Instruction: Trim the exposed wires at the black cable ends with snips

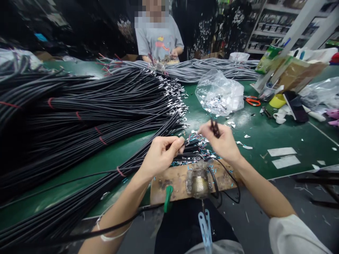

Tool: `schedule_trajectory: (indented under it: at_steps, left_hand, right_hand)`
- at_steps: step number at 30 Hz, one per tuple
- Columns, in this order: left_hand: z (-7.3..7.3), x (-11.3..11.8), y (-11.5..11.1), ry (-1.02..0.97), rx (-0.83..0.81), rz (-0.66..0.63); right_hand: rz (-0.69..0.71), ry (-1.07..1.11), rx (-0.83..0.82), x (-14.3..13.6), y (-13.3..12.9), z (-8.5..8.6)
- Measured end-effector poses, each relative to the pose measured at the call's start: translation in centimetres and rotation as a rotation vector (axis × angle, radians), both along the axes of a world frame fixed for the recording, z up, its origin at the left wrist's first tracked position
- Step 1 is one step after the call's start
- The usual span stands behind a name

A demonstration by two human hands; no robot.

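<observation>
My left hand (162, 154) pinches the stripped end of a black cable (188, 141), whose thin coloured wires stick out towards the right. My right hand (224, 141) holds a small dark tool (215, 128) upright between thumb and fingers, just right of that cable end. Below both hands a brown wooden board (174, 181) is fixed to the table edge by a green clamp (167, 198). A round metal pot (199, 182) sits on the board. Large bundles of black cables (87, 116) fan out to the left, their metal-tipped ends pointing at my hands.
A clear plastic bag (219, 93) with small metal parts lies on the green table (265, 137). Orange scissors (253, 101), a yellow cup (277, 101) and clutter stand at the right. Grey cables (206, 68) lie at the back, where another person (159, 38) works.
</observation>
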State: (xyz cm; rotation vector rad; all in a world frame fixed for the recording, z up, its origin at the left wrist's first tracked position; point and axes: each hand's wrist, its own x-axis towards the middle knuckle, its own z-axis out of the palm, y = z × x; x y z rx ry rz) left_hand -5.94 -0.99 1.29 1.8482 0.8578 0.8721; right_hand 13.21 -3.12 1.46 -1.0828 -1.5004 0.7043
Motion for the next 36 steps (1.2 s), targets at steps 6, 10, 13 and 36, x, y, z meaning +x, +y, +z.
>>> schedule_trajectory:
  at_steps: [6,10,13,36]
  left_hand:
    - [-0.2,0.3,-0.2,0.068,0.145,0.060]
    - [0.0,0.2,-0.1,0.036,0.171,0.047]
    - [-0.2,0.4,-0.2,0.018,0.183,0.091]
    - [-0.4,0.4,-0.4,0.059,0.201,0.123]
  right_hand:
    - [0.078,0.030,-0.098,-1.8,-0.7,-0.7]
    - [0.388,0.119,-0.210,-1.5,-0.3,-1.2]
    - [0.247,-0.171,-0.016,-1.5,-0.5,-1.0]
    - [0.106,0.131,-0.103,-1.6,-0.3,-1.5]
